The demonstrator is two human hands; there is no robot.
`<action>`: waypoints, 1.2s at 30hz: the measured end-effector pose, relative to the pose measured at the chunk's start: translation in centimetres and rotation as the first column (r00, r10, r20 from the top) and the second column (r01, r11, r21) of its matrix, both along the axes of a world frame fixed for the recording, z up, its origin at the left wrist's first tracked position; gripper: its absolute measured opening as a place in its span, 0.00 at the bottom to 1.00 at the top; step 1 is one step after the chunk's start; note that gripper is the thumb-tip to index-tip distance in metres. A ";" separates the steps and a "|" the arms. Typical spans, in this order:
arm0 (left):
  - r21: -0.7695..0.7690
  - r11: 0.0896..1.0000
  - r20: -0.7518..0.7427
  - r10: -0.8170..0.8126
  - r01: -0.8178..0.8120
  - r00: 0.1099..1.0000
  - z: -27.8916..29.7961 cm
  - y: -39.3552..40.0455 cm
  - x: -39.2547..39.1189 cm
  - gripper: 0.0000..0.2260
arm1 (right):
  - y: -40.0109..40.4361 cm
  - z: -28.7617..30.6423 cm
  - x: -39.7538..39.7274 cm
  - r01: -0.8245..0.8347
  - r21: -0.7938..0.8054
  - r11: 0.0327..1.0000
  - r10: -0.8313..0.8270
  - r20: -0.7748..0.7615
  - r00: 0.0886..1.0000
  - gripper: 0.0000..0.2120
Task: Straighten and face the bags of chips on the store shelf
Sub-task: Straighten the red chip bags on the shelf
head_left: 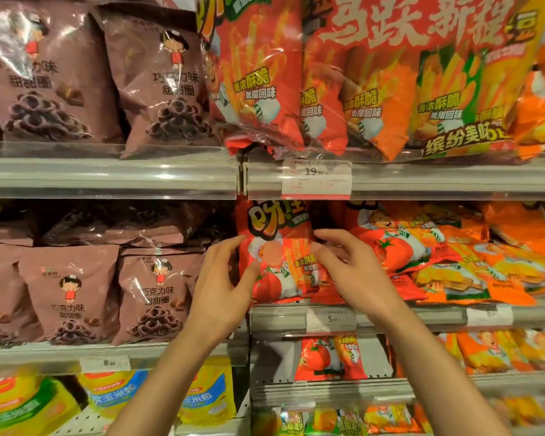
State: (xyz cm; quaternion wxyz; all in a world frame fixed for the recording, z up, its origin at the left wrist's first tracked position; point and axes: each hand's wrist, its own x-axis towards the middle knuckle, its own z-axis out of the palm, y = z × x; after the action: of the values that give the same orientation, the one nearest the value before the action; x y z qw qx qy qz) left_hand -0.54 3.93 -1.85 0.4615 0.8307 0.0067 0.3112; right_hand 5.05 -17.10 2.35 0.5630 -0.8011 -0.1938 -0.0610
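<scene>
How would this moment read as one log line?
left hand: open, at red bag's left edge | right hand: open, on its front | bag upright

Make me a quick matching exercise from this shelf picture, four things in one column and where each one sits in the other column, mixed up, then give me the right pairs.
Things:
1. red tomato bag
2. brown chocolate ring bags
3. price tag reading 19.90
4. yellow and blue bags

Places:
A. on the shelf rail above the hands
B. bottom left, lowest shelf in view
C. between the left hand and right hand
D. left of the left hand, middle shelf

Pairs: 1-C, 2-D, 3-A, 4-B
</scene>
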 end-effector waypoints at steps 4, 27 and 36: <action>-0.189 0.975 -0.020 -0.126 0.120 0.992 -1.0 -0.7 -2.6 0.14 | -2.8 -1.9 -3.9 0.006 0.111 0.994 0.000 -0.057 0.998 0.11; -0.384 0.923 -0.056 -0.005 -0.017 0.998 -1.2 -17.9 -2.1 0.07 | -22.9 -4.7 -0.6 0.049 0.111 0.993 -0.034 -0.131 0.991 0.10; -0.225 0.971 -0.092 0.055 -0.074 0.994 1.9 -19.4 0.9 0.09 | -24.9 -1.8 1.6 0.037 0.093 0.995 -0.034 -0.039 0.999 0.06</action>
State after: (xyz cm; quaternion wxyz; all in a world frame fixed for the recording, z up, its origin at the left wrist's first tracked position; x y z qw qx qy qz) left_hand 0.37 -15.48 0.04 0.5429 0.7840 0.0892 0.2874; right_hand 6.62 -41.97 0.52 0.6022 -0.7783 -0.1658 -0.0648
